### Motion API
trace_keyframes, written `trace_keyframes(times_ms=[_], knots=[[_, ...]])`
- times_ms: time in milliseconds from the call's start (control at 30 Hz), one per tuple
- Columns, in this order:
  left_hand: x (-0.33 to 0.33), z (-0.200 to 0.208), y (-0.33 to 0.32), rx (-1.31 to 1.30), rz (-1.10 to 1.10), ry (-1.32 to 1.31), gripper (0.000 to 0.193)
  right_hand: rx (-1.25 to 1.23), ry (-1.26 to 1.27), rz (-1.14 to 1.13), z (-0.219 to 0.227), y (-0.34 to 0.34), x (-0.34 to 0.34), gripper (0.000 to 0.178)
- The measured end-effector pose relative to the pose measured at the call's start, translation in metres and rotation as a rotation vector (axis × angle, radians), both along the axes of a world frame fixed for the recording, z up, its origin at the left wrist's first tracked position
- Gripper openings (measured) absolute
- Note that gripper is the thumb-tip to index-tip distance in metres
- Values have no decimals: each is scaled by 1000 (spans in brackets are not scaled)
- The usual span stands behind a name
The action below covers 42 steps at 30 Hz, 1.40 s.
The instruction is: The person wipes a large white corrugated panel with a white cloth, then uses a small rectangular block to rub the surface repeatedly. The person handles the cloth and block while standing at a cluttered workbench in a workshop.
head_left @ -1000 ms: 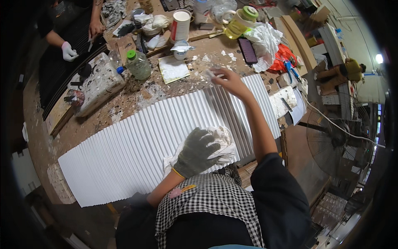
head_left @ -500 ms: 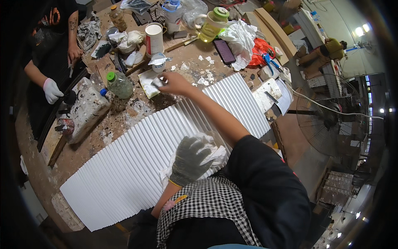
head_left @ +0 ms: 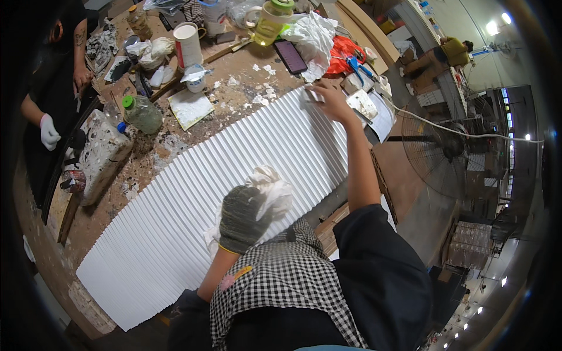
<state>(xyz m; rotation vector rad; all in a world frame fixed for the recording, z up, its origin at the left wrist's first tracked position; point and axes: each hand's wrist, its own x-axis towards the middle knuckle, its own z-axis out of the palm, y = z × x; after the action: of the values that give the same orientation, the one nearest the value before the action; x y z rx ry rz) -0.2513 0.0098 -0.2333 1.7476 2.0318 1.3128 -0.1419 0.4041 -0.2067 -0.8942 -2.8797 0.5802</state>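
Observation:
Across the near side of the table lies a row of long white ribbed strips, side by side at a slant. My left hand, in a dark grey knitted glove, is closed on a crumpled white cloth and rests over the strips' near edge. My right hand is bare and reaches to the far right end of the strips. Its fingers pinch a small flat grey scraper, partly hidden and blurred, against their far edge. A square white palette board smeared with paste lies beyond the strips, below a small white tub.
A green-capped jar, a paint-stained block, a white-and-red mug and a phone crowd the table. Blue-handled pliers lie at right. A co-worker's white-gloved hand works at far left. A large fan stands right.
My right hand has moved from the palette board rightward to the strips' far right end, keeping the scraper. My left hand and the cloth have shifted slightly left as the view moved.

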Motion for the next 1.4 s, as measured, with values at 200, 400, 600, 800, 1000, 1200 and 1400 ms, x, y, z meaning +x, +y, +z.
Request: trace_keyframes(times_ms=[200,400,600,800,1000,1200,1400], knots=[[-2,-10,-9,-61,43,96,49,199,96,103,-22,-4,-1,44],[-2,-76,-43,-15,289,-702,60,178,72,7,3,-77,109,46],[-74,10,-5,-157,592,236,52,94,-23,-297,24,-169,239,58],[-89,-37,-18,-258,664,265,42,228,107,-193,6,-130,156,53],[-91,-41,-13,-209,687,353,39,337,305,36,-51,-1,8,43],[-96,-52,-21,-232,681,381,41,283,278,98,-61,40,-41,39],[-95,-54,-19,-218,696,378,44,185,107,-40,-14,-40,115,54]])
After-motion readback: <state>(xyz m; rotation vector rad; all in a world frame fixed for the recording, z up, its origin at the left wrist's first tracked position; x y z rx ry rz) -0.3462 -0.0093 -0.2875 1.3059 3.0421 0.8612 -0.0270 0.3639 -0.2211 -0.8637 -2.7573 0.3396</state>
